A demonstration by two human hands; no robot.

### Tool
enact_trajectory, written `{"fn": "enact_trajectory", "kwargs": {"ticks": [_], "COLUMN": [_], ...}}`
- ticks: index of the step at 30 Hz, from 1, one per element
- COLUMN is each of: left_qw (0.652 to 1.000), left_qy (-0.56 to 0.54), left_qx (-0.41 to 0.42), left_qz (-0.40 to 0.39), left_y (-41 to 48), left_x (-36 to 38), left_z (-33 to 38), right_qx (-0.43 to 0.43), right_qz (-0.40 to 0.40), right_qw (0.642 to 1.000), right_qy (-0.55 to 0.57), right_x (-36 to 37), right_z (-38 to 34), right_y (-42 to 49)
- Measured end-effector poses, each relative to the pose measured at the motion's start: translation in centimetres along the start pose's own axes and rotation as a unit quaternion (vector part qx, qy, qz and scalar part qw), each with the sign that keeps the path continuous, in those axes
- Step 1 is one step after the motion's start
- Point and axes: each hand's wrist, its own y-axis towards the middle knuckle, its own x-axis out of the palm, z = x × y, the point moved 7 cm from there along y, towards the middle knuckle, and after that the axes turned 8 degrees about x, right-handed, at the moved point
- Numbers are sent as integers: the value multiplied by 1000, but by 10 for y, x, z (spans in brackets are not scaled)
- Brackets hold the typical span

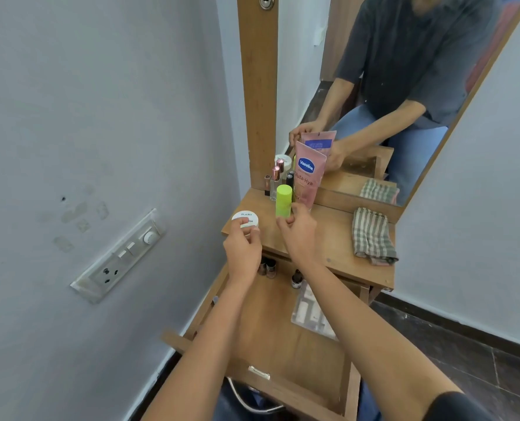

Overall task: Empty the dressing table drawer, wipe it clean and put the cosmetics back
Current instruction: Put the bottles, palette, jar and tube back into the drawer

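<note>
The dressing table drawer (283, 344) is standing pulled out below the tabletop (328, 238), still holding a flat clear pack (310, 311) and a few small bottles (267, 267) at its back. On the tabletop, the green bottle (284, 199) is standing upright just in front of the pink tube (308, 174). It is likely light, smooth plastic that tips easily because it is tall and narrow, so a low hold around its body is suiting it best. The right hand (298, 235) is curling thumb and fingertips around its base, seemingly pinching it, though the contact is partly hidden. The white jar (246, 218), squat, rigid and probably steady, is sitting at the tabletop's near-left corner. The left hand (242, 253) is pinching its rim between thumb and forefinger.
</note>
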Motion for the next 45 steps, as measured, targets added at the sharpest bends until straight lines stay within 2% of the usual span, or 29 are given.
{"fn": "enact_trajectory", "kwargs": {"ticks": [11,19,26,34,40,45], "left_qw": [999,999,999,996,987,975], "left_qy": [-22,-12,0,25,65,90], "left_qx": [33,36,53,76,119,172], "left_qz": [16,11,-5,-30,-80,-106], "left_y": [27,29,27,36,62,73], "left_x": [5,11,19,35,54,74], "left_z": [8,1,2,10,23,38], "right_qx": [64,18,24,-6,0,-27], "right_qz": [4,5,24,6,38,49], "right_qw": [992,993,986,993,989,993], "right_qy": [-113,-120,-162,-117,-141,-104], "right_x": [22,16,-12,-11,-40,-48], "right_z": [-7,3,24,23,46,59], "right_y": [17,8,3,12,15,15]}}
